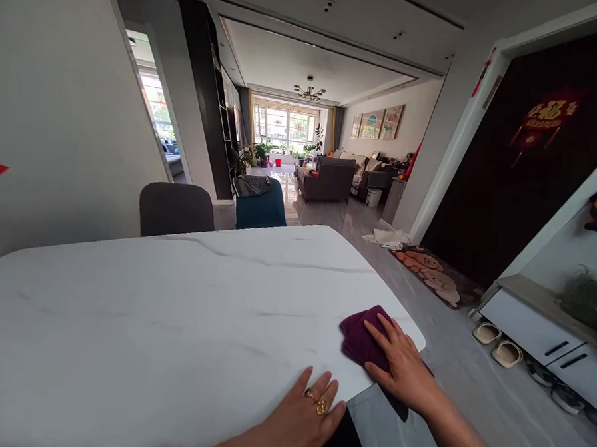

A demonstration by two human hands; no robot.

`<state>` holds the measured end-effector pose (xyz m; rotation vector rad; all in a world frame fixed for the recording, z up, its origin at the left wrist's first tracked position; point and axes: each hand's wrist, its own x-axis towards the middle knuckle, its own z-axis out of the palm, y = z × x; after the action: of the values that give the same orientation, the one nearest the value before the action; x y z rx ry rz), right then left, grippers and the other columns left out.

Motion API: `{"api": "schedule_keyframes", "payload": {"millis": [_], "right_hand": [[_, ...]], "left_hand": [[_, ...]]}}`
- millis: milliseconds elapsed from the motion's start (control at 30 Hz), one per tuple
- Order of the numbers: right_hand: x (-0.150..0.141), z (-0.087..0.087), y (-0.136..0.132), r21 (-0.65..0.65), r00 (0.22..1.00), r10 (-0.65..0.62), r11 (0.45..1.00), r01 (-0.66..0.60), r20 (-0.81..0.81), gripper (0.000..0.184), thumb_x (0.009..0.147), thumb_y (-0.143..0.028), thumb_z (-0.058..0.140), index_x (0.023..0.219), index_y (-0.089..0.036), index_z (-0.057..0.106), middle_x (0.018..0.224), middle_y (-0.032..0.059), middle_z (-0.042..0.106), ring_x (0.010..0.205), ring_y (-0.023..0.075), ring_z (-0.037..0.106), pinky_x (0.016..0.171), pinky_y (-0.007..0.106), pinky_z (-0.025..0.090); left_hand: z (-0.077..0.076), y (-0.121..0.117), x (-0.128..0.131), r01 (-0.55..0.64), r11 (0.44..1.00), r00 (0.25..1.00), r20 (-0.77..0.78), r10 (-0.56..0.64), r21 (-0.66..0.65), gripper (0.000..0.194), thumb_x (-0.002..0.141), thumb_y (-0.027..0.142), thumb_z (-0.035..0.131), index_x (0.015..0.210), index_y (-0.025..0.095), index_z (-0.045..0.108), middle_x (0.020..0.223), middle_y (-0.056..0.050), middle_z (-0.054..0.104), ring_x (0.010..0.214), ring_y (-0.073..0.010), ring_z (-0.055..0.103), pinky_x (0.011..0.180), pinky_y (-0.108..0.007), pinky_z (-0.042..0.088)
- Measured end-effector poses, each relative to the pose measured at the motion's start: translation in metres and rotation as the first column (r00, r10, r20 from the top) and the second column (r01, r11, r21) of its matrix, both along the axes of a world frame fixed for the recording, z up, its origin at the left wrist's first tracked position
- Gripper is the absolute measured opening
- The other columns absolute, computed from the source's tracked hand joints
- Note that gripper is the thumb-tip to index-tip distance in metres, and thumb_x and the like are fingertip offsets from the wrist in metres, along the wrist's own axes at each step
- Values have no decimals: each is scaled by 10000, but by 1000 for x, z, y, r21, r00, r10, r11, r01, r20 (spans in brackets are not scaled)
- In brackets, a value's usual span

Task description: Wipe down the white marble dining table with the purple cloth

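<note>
A folded purple cloth lies at the near right corner of the white marbled table, part of it hanging past the edge. My right hand is on top of it, holding it down with the fingers slightly spread. To the left, my left hand rests at the table's near edge. Its fingers are apart, nothing is in them, and two of them wear gold rings.
A dark grey chair and a blue chair with a dark cloth stand along the table's far side. On the right are a patterned doormat, a low shoe cabinet and beige slippers. A grey sofa stands farther back.
</note>
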<state>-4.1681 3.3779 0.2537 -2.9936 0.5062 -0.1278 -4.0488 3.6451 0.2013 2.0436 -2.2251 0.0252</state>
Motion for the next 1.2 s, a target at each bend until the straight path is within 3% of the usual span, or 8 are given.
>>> {"api": "schedule_keyframes", "payload": {"millis": [100,233,367,633,800,900,1033,1200], "right_hand": [[-13,-2,-10,-21,999,48,999,-49,-25,619,967,-401,531,1574,-419,417,1727,15,222,1591,335,179,1236,612,283],[-35,-10,-35,-48,999,20,999,-21,-31,579,996,-411,485,1572,-382,438,1724,37,226,1589,322,192,1239,576,312],[-19,-17,-60,-107,998,-65,992,65,2,594,998,-489,470,1566,-315,461,1690,112,282,1559,368,257,1186,615,372],[140,-17,-115,-107,991,-105,988,113,78,574,1003,-470,531,1537,-259,498,1644,176,329,1483,376,344,1138,585,362],[247,-6,-144,-53,982,-185,981,187,39,621,1033,-551,434,1563,-229,467,1661,183,282,1473,421,310,1131,582,312],[283,-1,-149,-55,959,-284,958,282,-24,652,1005,-595,482,1581,-292,435,1666,152,281,1445,417,344,1134,601,316],[273,3,-146,-75,970,-239,969,235,-41,589,998,-519,506,1556,-331,472,1585,112,406,1384,374,417,1135,547,344],[182,-3,-127,-129,1000,-23,991,25,18,536,984,-417,517,1500,-277,548,1490,108,502,1306,311,483,1123,484,380]], "left_hand": [[-3,-13,3,28,999,999,-42,-29,-14,679,1040,488,510,1607,138,379,1622,-219,371,1520,-374,358,1211,-592,318],[-28,-17,16,35,993,996,-76,-44,-110,632,1074,369,452,1647,174,271,1651,-116,358,1530,-333,348,1236,-537,303],[-53,-18,21,12,967,999,-40,-23,-254,608,1042,224,473,1629,201,316,1641,-69,395,1517,-297,382,1249,-499,290],[-90,-32,20,-3,891,995,90,50,-455,435,1066,287,478,1499,273,510,1584,-14,505,1431,-260,498,1229,-469,316],[-76,-27,27,18,902,997,75,17,-432,412,1065,365,502,1456,250,566,1624,-1,457,1451,-241,469,1166,-419,391],[-71,-27,27,22,903,997,82,15,-428,394,1070,356,494,1446,265,571,1594,16,500,1396,-227,526,1141,-413,404],[-81,-32,22,10,888,994,103,43,-460,401,1083,358,451,1463,273,547,1548,23,553,1351,-242,567,1149,-445,380],[-81,-28,21,12,907,999,33,2,-422,477,1058,301,476,1534,263,477,1577,-20,518,1435,-249,491,1179,-476,349]]}}
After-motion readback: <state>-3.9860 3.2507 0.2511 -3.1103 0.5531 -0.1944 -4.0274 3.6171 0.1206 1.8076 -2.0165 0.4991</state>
